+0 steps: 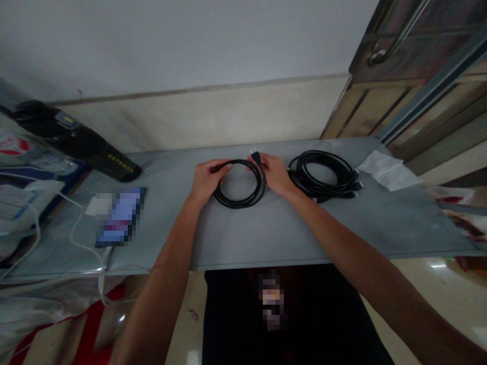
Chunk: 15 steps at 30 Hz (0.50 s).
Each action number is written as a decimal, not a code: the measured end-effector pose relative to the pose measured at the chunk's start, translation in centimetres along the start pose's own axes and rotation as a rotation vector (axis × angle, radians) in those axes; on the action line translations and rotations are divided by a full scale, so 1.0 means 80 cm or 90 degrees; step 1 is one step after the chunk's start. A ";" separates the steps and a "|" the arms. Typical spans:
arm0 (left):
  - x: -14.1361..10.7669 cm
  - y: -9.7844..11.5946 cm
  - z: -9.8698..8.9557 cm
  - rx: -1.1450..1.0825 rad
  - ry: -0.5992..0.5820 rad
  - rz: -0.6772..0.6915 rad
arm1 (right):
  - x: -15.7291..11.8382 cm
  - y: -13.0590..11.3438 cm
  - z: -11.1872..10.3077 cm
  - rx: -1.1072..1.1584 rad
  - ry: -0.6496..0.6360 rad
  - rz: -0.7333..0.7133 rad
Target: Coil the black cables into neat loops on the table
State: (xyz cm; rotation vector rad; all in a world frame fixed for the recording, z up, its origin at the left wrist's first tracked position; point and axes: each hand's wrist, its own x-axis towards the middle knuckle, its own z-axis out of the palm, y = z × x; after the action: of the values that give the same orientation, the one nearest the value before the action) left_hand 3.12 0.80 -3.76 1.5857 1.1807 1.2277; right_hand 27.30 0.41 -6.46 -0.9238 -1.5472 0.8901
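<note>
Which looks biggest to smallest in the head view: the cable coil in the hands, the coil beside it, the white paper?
1. Coil beside it, widest.
2. Cable coil in the hands.
3. White paper, close to the held coil, so unsure.

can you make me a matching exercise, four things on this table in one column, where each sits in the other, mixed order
Things:
1. small cable coil
2. larger cable bundle
3. phone
4. white wrapper

Places:
A. far right, past the bundle
B. between the left hand and right hand
C. left part of the table
D. just right of the right hand

Pairs: 1-B, 2-D, 3-C, 4-A
</note>
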 end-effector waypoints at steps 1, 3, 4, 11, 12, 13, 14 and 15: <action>0.000 -0.001 0.000 0.013 0.003 0.007 | -0.001 -0.002 0.001 0.031 0.003 0.026; 0.001 -0.004 -0.001 0.041 0.008 0.018 | -0.004 -0.006 0.003 0.091 0.008 0.078; 0.001 -0.004 -0.001 0.054 0.010 0.022 | -0.005 -0.007 0.004 0.123 0.012 0.099; 0.002 -0.006 -0.003 0.080 0.015 0.025 | -0.001 -0.003 0.008 0.227 0.128 0.189; 0.002 -0.006 -0.003 0.082 0.018 0.023 | -0.001 -0.002 0.008 0.235 0.136 0.200; 0.003 -0.006 -0.003 0.082 0.020 0.023 | 0.000 -0.001 0.009 0.241 0.137 0.211; 0.003 -0.006 -0.003 0.081 0.021 0.025 | 0.000 0.001 0.009 0.240 0.134 0.219; 0.003 -0.006 -0.003 0.079 0.022 0.028 | 0.001 0.002 0.008 0.224 0.127 0.219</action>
State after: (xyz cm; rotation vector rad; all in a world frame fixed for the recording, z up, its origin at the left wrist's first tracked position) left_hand 2.84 1.15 -4.13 1.6956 1.2713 1.2344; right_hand 26.63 0.48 -6.65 -0.9988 -1.0334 1.2285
